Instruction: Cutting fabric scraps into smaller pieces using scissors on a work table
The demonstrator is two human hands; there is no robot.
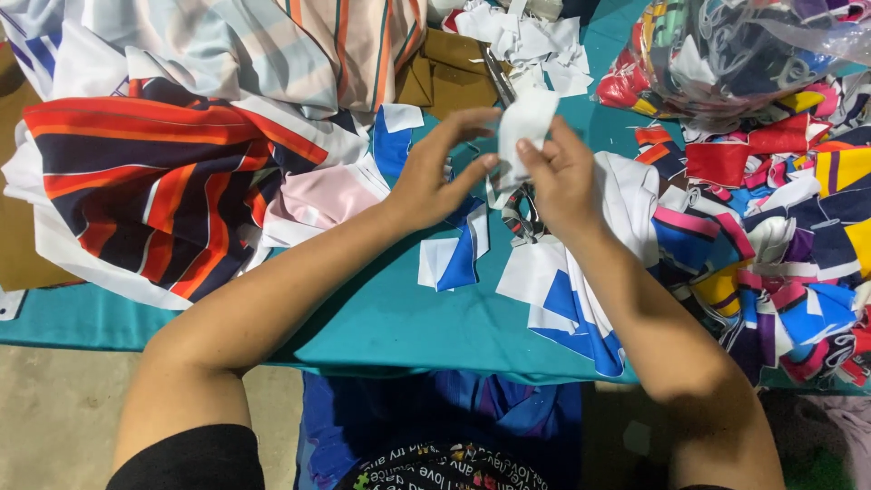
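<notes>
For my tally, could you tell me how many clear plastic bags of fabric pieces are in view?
1: the clear plastic bag sits at the table's far right corner, partly cut off by the frame; others may lie beyond view.

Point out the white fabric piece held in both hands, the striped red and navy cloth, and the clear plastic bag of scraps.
white fabric piece (524, 122): head view, on its upper flat part.
striped red and navy cloth (154, 195): head view, mid-fold.
clear plastic bag (735, 54): head view, on its bulging front.

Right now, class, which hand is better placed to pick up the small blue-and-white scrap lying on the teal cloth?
Left. The left hand hovers directly above the blue-and-white scrap, pinching only an edge of the white strip; the right hand grips that strip further right.
</notes>
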